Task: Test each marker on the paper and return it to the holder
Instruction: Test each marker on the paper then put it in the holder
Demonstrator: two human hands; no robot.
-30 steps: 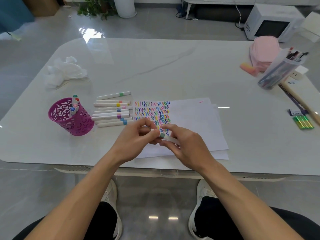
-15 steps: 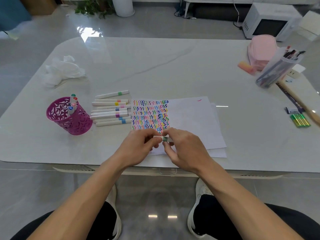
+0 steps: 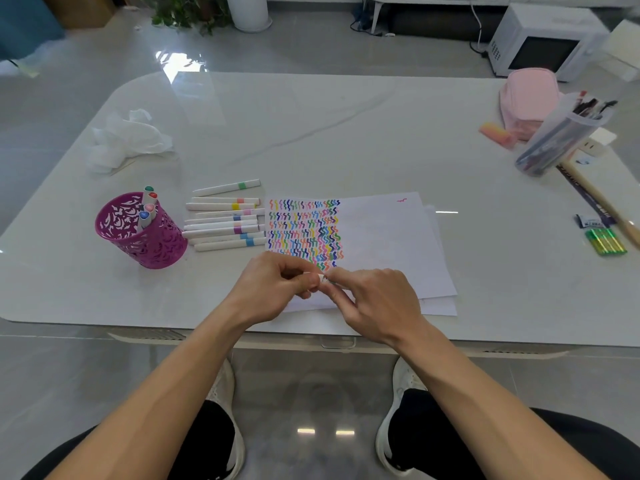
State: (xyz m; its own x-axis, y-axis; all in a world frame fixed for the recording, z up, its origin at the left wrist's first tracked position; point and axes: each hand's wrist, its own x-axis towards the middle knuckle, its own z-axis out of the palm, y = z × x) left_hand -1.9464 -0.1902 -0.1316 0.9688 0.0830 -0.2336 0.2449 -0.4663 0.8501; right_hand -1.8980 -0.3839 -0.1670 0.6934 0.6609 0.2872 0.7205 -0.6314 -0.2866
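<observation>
Both hands meet over the near edge of the white paper (image 3: 381,237), which carries rows of coloured squiggles. My left hand (image 3: 273,289) and my right hand (image 3: 374,299) each pinch one end of a white marker (image 3: 323,278); only a short bit shows between the fingertips. Whether its cap is on is hidden. Several white markers (image 3: 225,223) with coloured bands lie in a row left of the paper. The purple cut-out holder (image 3: 145,237) stands further left with several markers upright in it.
Crumpled tissue (image 3: 124,140) lies at the far left. At the right are a pink pouch (image 3: 530,98), a clear tub of pens (image 3: 557,136), a wooden stick (image 3: 602,202) and green sticks (image 3: 606,240). The table's near edge (image 3: 311,337) runs under my wrists.
My hands have drawn closer together around the marker, and less of its body and green band shows now. The view shifted slightly.
</observation>
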